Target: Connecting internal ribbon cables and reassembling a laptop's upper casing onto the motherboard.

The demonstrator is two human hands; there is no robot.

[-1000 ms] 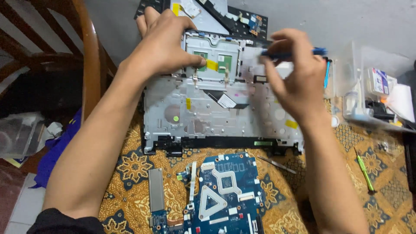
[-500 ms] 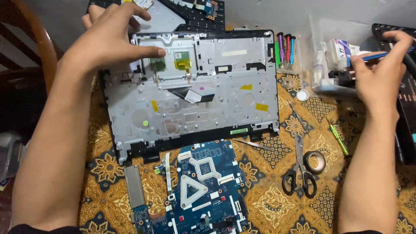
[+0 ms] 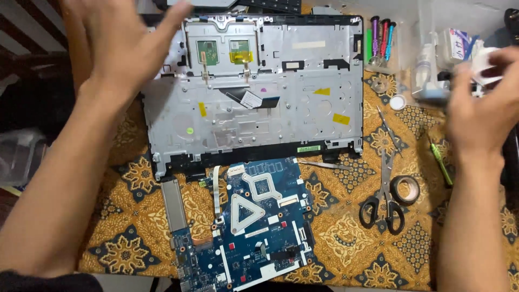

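Neither grip is closed on the laptop shell (image 3: 254, 103): the left hand (image 3: 116, 46) hovers spread open over the shell's upper left corner, holding nothing, while the blurred right hand (image 3: 481, 111) is off to the right beside a clear box (image 3: 432, 75); whether it holds anything cannot be told. On the patterned surface (image 3: 335, 238), a blue board (image 3: 248, 227) lies just below the shell, scissors (image 3: 385, 200) and tape (image 3: 405, 189) to its right.

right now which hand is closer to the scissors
Right. The right hand is just up and right of the scissors; the left hand is far across the laptop case.
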